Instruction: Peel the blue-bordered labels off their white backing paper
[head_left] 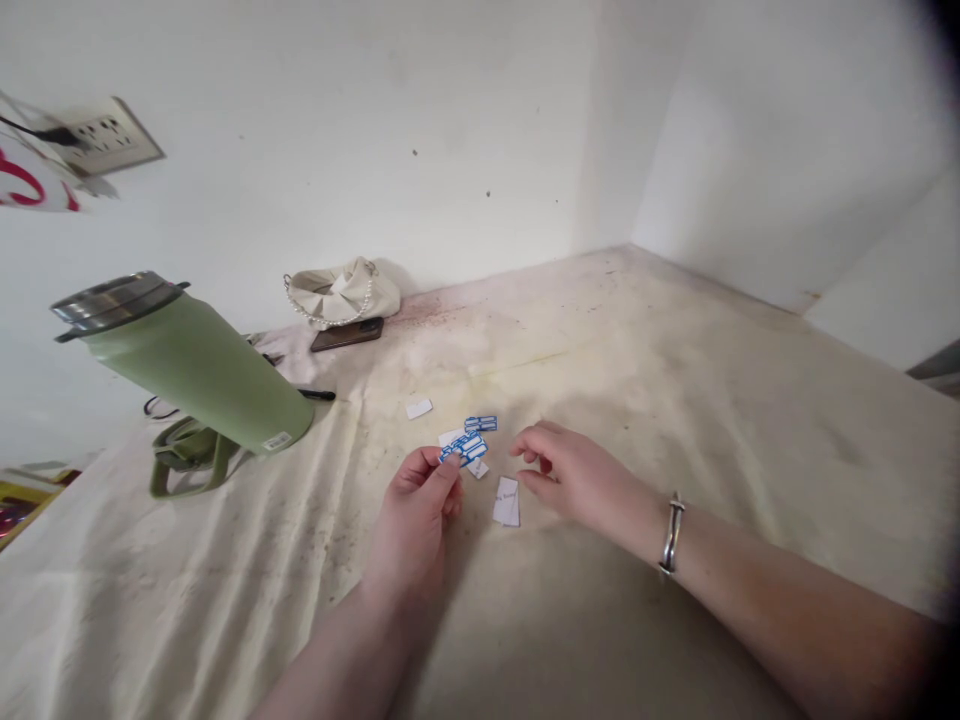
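My left hand (421, 502) pinches a fan of blue-and-white paper labels (466, 447) between thumb and fingers. Just beyond the fan, another blue-edged label (481, 423) shows, and a small white slip (478, 468) pokes out beneath it. To the right, my right hand (559, 465) hovers with thumb and fingers apart and nothing between them. Near its thumb lie white paper slips (506, 502) with printed writing, overlapping on the cloth. A single white slip (419, 408) rests farther off, to the left.
A green tumbler (195, 360) with a steel top stands at the left, its green lid (191, 450) beside it. Behind are a black pen (319, 395), a phone (347, 334) and a cream bag (345, 290) with a pearl chain. The creased tablecloth (675, 400) meets the wall.
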